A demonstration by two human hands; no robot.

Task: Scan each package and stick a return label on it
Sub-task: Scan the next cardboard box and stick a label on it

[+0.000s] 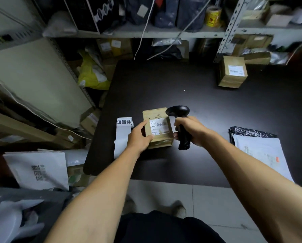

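A small cardboard package [161, 135] with a white barcode label on top sits near the front left of the black table [190, 95]. My left hand [139, 137] grips its left side. My right hand [190, 130] holds a black barcode scanner [181, 120] by the handle, its head over the package's upper right corner. A strip of white return labels [123, 134] printed with black characters lies just left of the package.
Another labelled cardboard box [232, 71] stands at the table's back right. A black and a white mailer bag [258, 149] lie at the front right. Shelves crammed with parcels run behind and left. Bags and boxes crowd the floor at left.
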